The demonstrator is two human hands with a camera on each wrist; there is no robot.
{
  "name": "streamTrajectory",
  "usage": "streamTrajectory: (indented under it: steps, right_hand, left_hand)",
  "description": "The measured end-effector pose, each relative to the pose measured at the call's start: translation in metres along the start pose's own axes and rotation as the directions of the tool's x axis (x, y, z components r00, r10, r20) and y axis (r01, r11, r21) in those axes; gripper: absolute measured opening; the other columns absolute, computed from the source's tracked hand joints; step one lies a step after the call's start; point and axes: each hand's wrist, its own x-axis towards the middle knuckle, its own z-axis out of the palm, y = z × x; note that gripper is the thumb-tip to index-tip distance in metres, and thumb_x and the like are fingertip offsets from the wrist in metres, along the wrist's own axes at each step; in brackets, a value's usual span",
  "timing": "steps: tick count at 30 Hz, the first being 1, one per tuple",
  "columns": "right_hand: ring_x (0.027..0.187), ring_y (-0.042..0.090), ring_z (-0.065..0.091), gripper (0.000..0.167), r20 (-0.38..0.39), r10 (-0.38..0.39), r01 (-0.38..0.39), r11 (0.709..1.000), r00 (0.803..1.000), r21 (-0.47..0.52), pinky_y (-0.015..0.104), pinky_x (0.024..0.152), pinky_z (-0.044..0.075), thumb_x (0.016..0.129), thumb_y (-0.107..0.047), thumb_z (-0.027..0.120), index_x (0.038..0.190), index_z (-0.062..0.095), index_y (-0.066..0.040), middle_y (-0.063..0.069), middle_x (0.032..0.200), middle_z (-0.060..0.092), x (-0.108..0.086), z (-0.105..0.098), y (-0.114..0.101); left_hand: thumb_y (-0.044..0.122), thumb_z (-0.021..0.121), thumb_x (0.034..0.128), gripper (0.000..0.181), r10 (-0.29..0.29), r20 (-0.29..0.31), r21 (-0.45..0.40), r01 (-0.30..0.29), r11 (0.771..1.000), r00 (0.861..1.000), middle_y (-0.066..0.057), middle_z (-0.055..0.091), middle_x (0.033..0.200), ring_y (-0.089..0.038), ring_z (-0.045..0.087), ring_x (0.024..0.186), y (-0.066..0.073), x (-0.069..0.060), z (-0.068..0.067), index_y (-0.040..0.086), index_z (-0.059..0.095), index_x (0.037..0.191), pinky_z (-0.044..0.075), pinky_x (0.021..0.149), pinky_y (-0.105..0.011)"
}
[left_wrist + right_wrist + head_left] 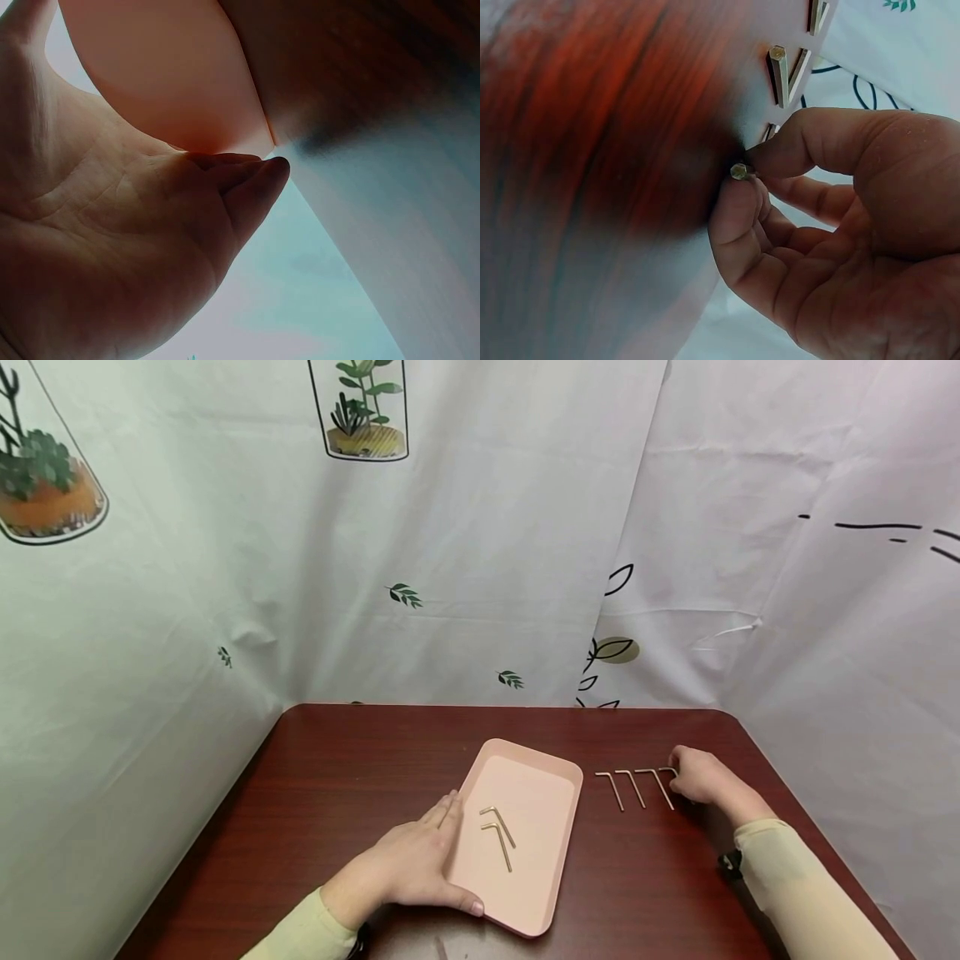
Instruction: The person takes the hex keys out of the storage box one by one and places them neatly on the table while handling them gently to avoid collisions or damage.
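Note:
My right hand (703, 777) is at the right of the table, pinching an L-shaped hex key (739, 172) between thumb and fingertip. In the right wrist view the key's hexagonal end points at the camera; most of its length is hidden. Just left of that hand, several more hex keys (617, 793) lie in a row on the table. Along the left side of a pink tray (540, 877), my left hand (416, 860) rests with straight fingers against the rim, its thumb at the near edge. Inside the tray are two brass-coloured hex keys (507, 852).
The dark red-brown wooden table (360, 760) has rounded far corners. Pale curtains (480, 527) with printed plants hang behind it and at both sides. A dark band (730, 863) sits at the right wrist.

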Motion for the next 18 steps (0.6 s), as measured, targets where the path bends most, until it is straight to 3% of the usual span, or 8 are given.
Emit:
streamTrajectory:
  steps: [2,3,6,9,10,18]
  right_hand:
    - [0.061,0.022,0.062,0.025,0.006,0.004,-0.004,1.0,1.0,0.007,0.04,0.062,0.052,0.088,0.002,0.066,0.11,0.059,0.011,0.011,0.081,0.062,0.001,0.0,0.001]
    - [0.062,0.021,0.062,0.027,0.001,-0.028,0.028,0.999,1.0,0.022,0.04,0.062,0.052,0.089,0.0,0.067,0.113,0.06,0.01,0.011,0.083,0.063,0.008,0.008,0.017]
    - [0.062,0.022,0.062,0.028,0.004,-0.031,0.031,0.999,1.0,0.028,0.041,0.062,0.052,0.089,0.0,0.067,0.114,0.059,0.011,0.012,0.083,0.063,0.01,0.009,0.02]
    - [0.063,0.022,0.062,0.028,0.004,-0.025,0.024,0.999,1.0,0.03,0.04,0.062,0.052,0.09,-0.001,0.067,0.114,0.06,0.011,0.012,0.084,0.063,0.008,0.008,0.018]
    - [0.062,0.023,0.063,0.026,0.01,0.008,-0.008,1.0,1.0,0.022,0.041,0.061,0.052,0.089,0.002,0.067,0.112,0.059,0.012,0.012,0.082,0.062,0.001,0.0,0.003]
    - [0.062,0.022,0.061,0.028,0.002,-0.006,0.006,1.0,1.0,0.022,0.041,0.062,0.052,0.087,0.0,0.067,0.111,0.059,0.012,0.013,0.082,0.062,0.006,0.005,0.011]
  left_hand:
    - [0.099,0.074,0.0718,0.155,-0.002,0.002,-0.001,0.002,1.0,1.0,-0.03,0.029,0.178,-0.038,0.036,0.164,0.0,0.0,0.0,-0.008,0.024,0.173,0.056,0.109,-0.054]
    - [0.098,0.074,0.0717,0.155,-0.001,0.002,-0.004,0.001,1.0,1.0,-0.03,0.029,0.178,-0.038,0.036,0.164,0.0,0.0,0.0,-0.008,0.024,0.172,0.056,0.109,-0.055]
    - [0.099,0.074,0.0718,0.155,0.0,0.002,-0.002,0.0,1.0,1.0,-0.03,0.029,0.178,-0.038,0.036,0.164,0.001,-0.001,-0.001,-0.008,0.024,0.172,0.057,0.108,-0.055]
    - [0.099,0.073,0.0722,0.155,0.002,0.005,-0.001,-0.002,1.0,1.0,-0.03,0.029,0.178,-0.038,0.036,0.164,0.002,-0.001,-0.001,-0.009,0.024,0.172,0.057,0.108,-0.054]
    - [0.099,0.073,0.0722,0.155,0.002,0.006,0.001,-0.002,1.0,1.0,-0.03,0.029,0.178,-0.038,0.036,0.164,0.002,-0.001,-0.002,-0.009,0.025,0.172,0.057,0.108,-0.054]
    - [0.098,0.075,0.072,0.155,-0.001,0.008,-0.011,0.001,1.0,1.0,-0.029,0.029,0.178,-0.038,0.036,0.164,0.003,-0.002,-0.002,-0.009,0.024,0.172,0.057,0.108,-0.054]
